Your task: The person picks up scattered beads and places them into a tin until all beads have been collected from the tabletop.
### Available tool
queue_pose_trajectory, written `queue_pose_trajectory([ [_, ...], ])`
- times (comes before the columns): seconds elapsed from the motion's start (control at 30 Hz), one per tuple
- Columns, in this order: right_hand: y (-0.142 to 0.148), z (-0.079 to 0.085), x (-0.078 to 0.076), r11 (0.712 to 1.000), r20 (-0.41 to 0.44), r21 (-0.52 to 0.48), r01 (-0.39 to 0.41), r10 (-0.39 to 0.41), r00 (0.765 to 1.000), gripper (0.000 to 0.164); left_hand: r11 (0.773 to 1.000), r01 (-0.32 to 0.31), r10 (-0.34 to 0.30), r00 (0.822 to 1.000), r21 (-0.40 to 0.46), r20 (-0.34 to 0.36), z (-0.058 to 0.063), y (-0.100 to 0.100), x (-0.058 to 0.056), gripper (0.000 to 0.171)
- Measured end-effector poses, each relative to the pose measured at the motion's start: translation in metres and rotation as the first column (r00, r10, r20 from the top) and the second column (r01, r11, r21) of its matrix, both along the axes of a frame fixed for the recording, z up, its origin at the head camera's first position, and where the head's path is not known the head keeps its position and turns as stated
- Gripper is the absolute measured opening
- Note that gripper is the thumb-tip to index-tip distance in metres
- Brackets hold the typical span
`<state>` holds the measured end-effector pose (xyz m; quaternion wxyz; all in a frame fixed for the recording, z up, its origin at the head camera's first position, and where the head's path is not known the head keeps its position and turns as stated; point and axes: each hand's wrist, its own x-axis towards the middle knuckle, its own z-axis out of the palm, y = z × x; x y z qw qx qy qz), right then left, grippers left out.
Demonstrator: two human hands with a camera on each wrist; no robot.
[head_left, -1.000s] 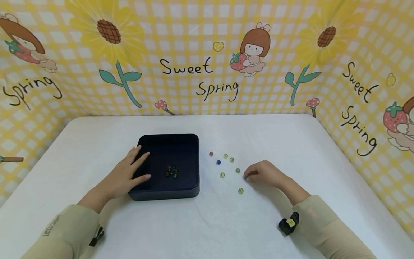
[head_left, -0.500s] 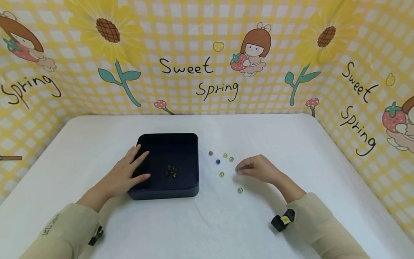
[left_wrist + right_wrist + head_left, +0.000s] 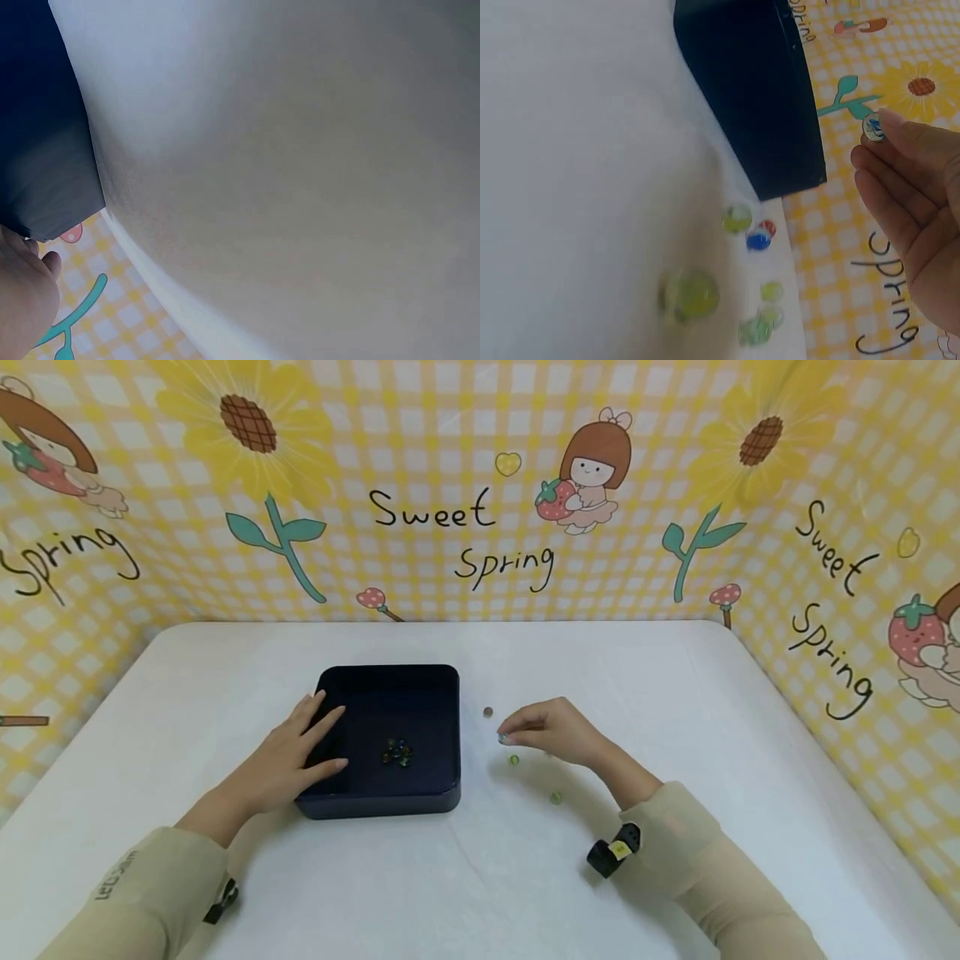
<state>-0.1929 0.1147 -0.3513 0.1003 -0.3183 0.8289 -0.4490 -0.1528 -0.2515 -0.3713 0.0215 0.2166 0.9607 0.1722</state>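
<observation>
My right hand (image 3: 558, 731) is above the table, just right of the dark navy tray (image 3: 378, 807). Thumb and fingertips pinch a clear marble with a blue swirl (image 3: 873, 127). Below it in the right wrist view lie a blue marble (image 3: 758, 239), a reddish marble (image 3: 768, 226) and several yellow-green marbles (image 3: 736, 218); the hand covers some of these in the head view. My left hand (image 3: 281, 760) rests over the tray's left rim, its fingers spread and fairly straight. Inside the tray sits a small cluster of dark-looking marbles (image 3: 397, 752).
A white cloth (image 3: 480, 893) covers the table. One brownish marble (image 3: 488, 712) and two green ones (image 3: 514, 760) lie right of the tray. A yellow checked curtain (image 3: 450, 435) stands behind and at both sides.
My right hand has moved left with the pinched marble, from the right side of the loose marbles to over them, nearer the tray. The left hand and tray have stayed put.
</observation>
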Motion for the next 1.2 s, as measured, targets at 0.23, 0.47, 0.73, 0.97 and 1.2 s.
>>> queue_pose_trajectory([
  [0.23, -0.029, 0.003, -0.006, 0.998, -0.018, -0.047, -0.046, 0.045, 0.999, 0.018, 1.000, -0.001, 0.001, 1.000, -0.002, 0.003, 0.001, 0.001, 0.000, 0.073],
  [0.47, -0.056, 0.005, -0.009, 0.993, -0.036, -0.065, -0.096, 0.093, 0.995, 0.017, 1.000, -0.006, 0.006, 1.000, -0.002, 0.003, 0.000, 0.000, 0.000, 0.073],
  [0.73, -0.079, 0.001, -0.017, 0.989, -0.099, 0.015, -0.149, 0.150, 0.984, 0.020, 1.000, -0.004, 0.004, 1.000, -0.009, 0.008, 0.000, 0.000, 0.000, 0.073],
  [0.97, -0.095, 0.003, -0.027, 0.979, -0.118, 0.079, -0.189, 0.198, 0.973, 0.019, 1.000, -0.008, 0.008, 1.000, -0.012, 0.013, 0.001, -0.001, 0.000, 0.073],
  [1.2, -0.111, 0.004, -0.038, 0.950, -0.119, 0.180, -0.255, 0.278, 0.953, 0.019, 1.000, -0.013, 0.013, 1.000, -0.013, 0.009, -0.001, -0.002, 0.000, 0.073],
])
